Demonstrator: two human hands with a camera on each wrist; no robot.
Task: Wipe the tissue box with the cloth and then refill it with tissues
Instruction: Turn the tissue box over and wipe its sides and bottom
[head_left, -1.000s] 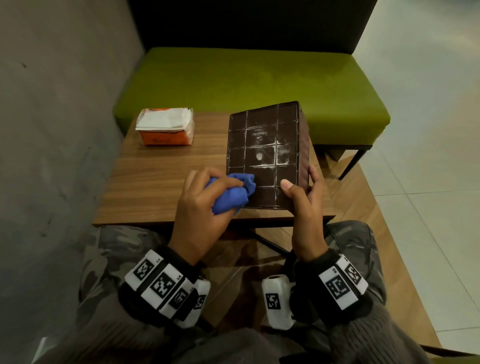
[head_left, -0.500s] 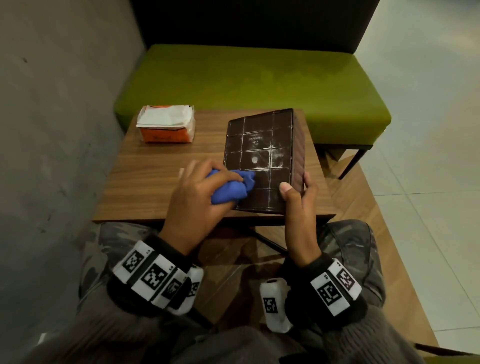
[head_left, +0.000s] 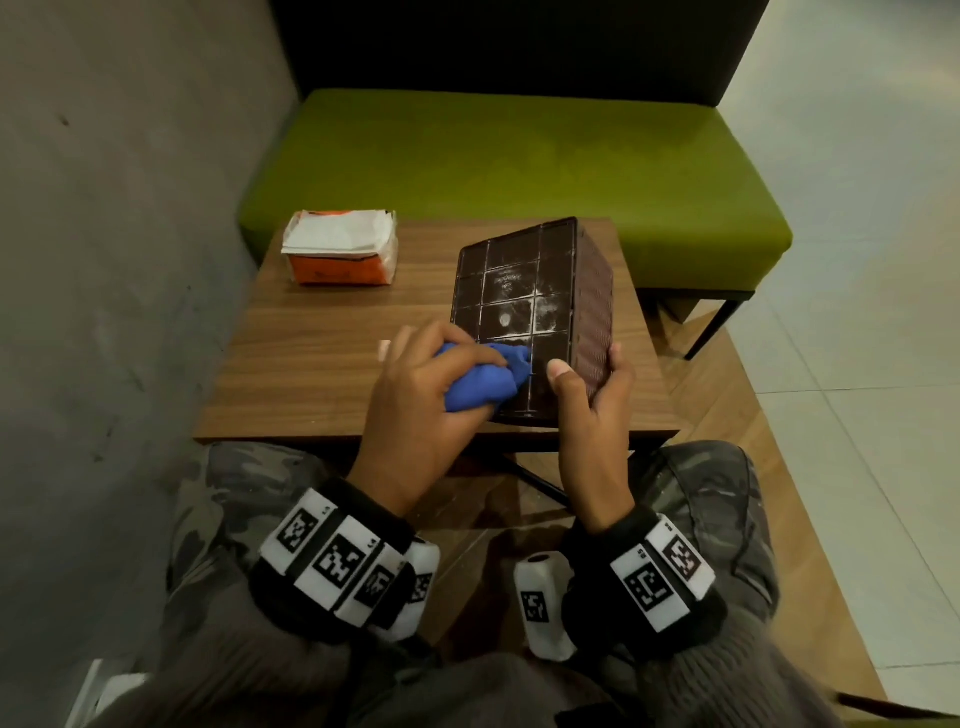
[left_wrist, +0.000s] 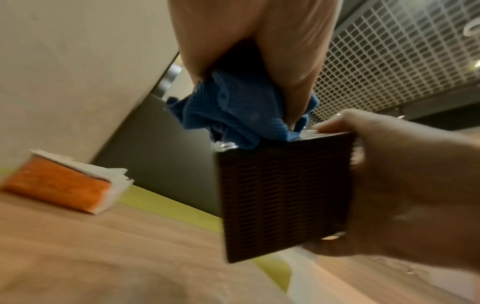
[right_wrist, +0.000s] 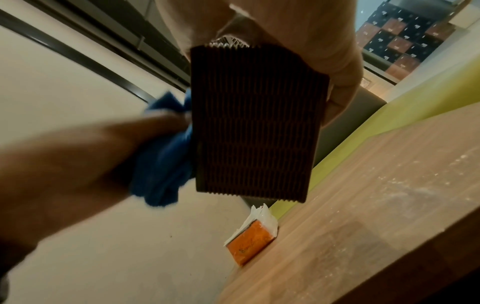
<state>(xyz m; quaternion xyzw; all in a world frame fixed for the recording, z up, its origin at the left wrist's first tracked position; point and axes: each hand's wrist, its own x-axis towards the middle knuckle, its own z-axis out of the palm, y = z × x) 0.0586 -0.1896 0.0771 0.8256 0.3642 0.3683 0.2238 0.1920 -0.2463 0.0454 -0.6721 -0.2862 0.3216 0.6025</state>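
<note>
The dark brown tissue box (head_left: 524, 306) lies upside down over the wooden table (head_left: 322, 364), its gridded underside smeared with white dust. My right hand (head_left: 587, 395) grips its near right corner, thumb on the underside and fingers on the ribbed side (right_wrist: 254, 123). My left hand (head_left: 421, 395) grips a bunched blue cloth (head_left: 483, 379) and presses it on the near left part of the underside. In the left wrist view the blue cloth (left_wrist: 233, 119) sits on the box's (left_wrist: 283, 195) top edge. An orange pack of white tissues (head_left: 340, 254) lies at the table's far left.
A green upholstered bench (head_left: 519, 171) with a dark backrest stands behind the table. A grey wall (head_left: 114, 260) runs along the left. Pale floor tiles (head_left: 857, 312) lie to the right. White dust specks the table (right_wrist: 405, 185) near the box.
The cloth has slid toward me and slightly left over the box's underside. The box has tipped lower and nearer the table; my right hand keeps its grip.
</note>
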